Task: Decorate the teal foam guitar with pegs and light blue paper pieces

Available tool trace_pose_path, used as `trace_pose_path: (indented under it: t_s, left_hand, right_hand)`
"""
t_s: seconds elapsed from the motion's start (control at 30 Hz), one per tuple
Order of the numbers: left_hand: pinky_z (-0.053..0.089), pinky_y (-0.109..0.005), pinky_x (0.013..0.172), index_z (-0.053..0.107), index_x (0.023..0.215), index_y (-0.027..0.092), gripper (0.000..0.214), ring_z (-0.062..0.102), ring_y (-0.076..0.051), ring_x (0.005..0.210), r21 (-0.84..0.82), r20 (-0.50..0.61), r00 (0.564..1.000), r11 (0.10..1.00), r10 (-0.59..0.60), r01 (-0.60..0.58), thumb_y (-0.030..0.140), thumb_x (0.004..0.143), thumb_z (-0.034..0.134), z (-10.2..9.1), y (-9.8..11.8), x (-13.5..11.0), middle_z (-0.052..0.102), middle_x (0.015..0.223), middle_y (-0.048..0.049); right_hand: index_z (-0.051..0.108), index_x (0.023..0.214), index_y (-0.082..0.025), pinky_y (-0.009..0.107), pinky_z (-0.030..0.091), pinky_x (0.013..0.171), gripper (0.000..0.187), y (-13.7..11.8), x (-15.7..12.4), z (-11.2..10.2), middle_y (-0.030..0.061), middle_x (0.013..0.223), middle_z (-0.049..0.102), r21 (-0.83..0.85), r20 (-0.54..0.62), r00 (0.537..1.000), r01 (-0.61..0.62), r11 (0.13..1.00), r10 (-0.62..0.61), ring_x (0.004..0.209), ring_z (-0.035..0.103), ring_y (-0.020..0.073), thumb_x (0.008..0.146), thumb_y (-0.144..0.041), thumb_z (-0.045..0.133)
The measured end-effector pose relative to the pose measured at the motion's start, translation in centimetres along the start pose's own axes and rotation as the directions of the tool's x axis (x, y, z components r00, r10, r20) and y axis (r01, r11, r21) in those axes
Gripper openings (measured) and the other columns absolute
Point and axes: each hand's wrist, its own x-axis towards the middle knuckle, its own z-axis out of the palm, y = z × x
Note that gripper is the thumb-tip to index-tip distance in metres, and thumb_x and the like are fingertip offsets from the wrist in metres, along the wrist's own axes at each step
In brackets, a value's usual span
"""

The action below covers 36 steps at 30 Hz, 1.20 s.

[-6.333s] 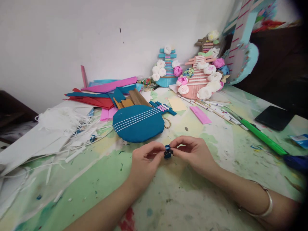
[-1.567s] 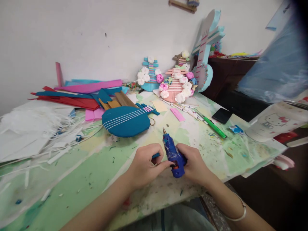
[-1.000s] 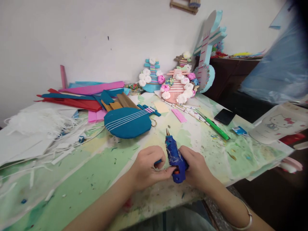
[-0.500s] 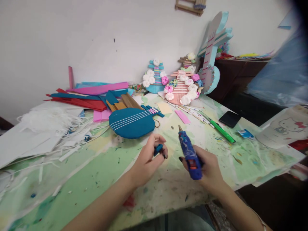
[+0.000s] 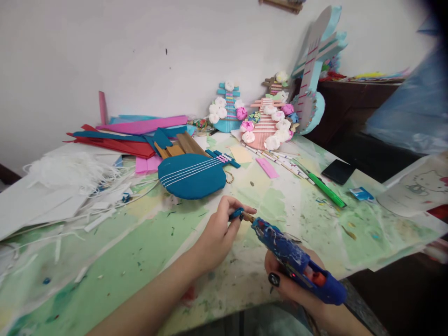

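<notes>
My left hand (image 5: pixel 224 233) pinches a small dark blue piece (image 5: pixel 235 213) between thumb and fingers. In my right hand (image 5: pixel 297 284) is a blue hot glue gun (image 5: pixel 290 252), its tip pointing left, at or very near the small piece; whether they touch I cannot tell. Beyond my left hand lies a teal lute-shaped craft (image 5: pixel 192 177) with white strings across its body and pink bands at its neck. A small gold ring (image 5: pixel 229 177) lies beside its neck.
Behind stand a light blue instrument model (image 5: pixel 229 109) and a pink one (image 5: pixel 268 121) with paper flowers. To the right lie a green cutter (image 5: pixel 327 191), a black phone (image 5: pixel 338 171) and a white bucket (image 5: pixel 416 186). White strips (image 5: pixel 73 177) and coloured sheets (image 5: pixel 140 123) fill the left.
The glue gun has swung from pointing away to pointing left, its tip now at the small blue piece. My left hand has shifted slightly right, still pinching that piece.
</notes>
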Motion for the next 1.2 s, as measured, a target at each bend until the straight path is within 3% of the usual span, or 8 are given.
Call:
trace_pose_path:
  t_s: [0.33,0.67,1.0,1.2]
  left_hand:
    - [0.042,-0.038,0.089,0.038,0.099,0.020,0.015,0.058,-0.018,0.101,-0.013,-0.008,1.000,1.000,0.018,-0.018,0.008,0.090,0.035,0.2,-0.1,-0.3,0.062,0.115,-0.0101]
    - [0.040,-0.038,0.094,0.039,0.100,0.020,0.016,0.056,-0.017,0.108,-0.008,-0.003,1.000,1.000,0.024,-0.024,0.008,0.091,0.034,0.3,-0.2,-0.3,0.061,0.113,-0.0092]
    - [0.039,-0.038,0.091,0.040,0.102,0.020,0.016,0.055,-0.020,0.107,-0.050,0.017,0.999,0.998,0.047,-0.046,0.011,0.089,0.039,0.1,0.1,-0.5,0.060,0.113,-0.0098]
    - [0.040,-0.039,0.082,0.033,0.113,0.020,0.036,0.053,-0.025,0.104,-0.186,0.102,0.993,0.981,0.067,-0.047,0.022,0.082,0.051,-0.2,0.6,-0.7,0.057,0.120,-0.0147]
  right_hand:
    - [0.048,0.064,-0.020,0.024,0.036,0.048,0.023,0.8,0.0,0.7,-0.0030,0.057,0.044,-0.121,-0.065,0.993,0.093,0.988,-0.101,0.051,0.042,0.0107,0.078,-0.033,0.060]
    - [0.049,0.069,-0.019,0.022,0.032,0.047,0.022,1.3,-0.4,0.4,-0.0035,0.058,0.044,-0.117,-0.102,0.995,0.006,0.993,-0.018,0.050,0.039,0.0093,0.081,-0.034,0.059]
    - [0.046,0.065,-0.020,0.021,0.034,0.046,0.021,0.6,0.0,0.7,-0.0036,0.056,0.044,-0.288,-0.147,0.975,0.120,0.950,-0.167,0.050,0.039,0.0100,0.080,-0.030,0.057]
    - [0.045,0.069,-0.020,0.021,0.033,0.048,0.015,-0.1,0.4,0.7,-0.0043,0.058,0.041,-0.308,-0.104,0.963,0.207,0.929,-0.249,0.052,0.037,0.0097,0.081,-0.025,0.054]
